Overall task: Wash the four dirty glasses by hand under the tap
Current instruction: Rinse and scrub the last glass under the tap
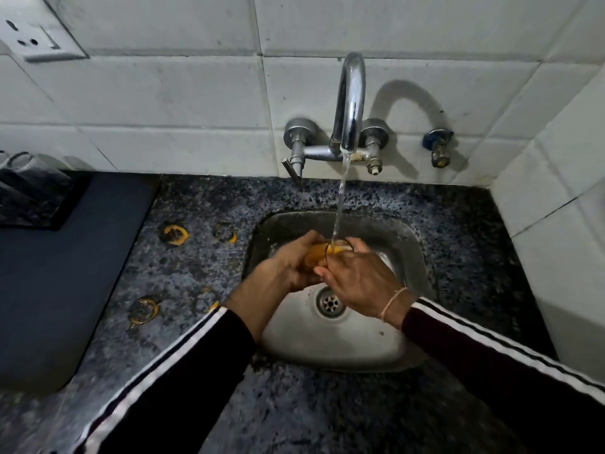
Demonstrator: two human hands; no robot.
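A glass [330,250] streaked with orange residue lies tilted over the steel sink [334,348], its mouth under the running water from the chrome tap [352,103]. My left hand [288,267] grips the glass's body from the left. From the right, my right hand [357,276] wraps around the rim end with its fingers curled over the far side. Much of the glass is hidden by both hands. At the far left, clear glasses [23,168] stand on a dark tray [65,211].
Orange ring stains [173,235] mark the speckled granite counter [203,204] left of the sink. A dark blue mat [59,290] covers the left side. White tiled walls close in at the back and right, with a socket [36,34] at the upper left and a small valve [438,147].
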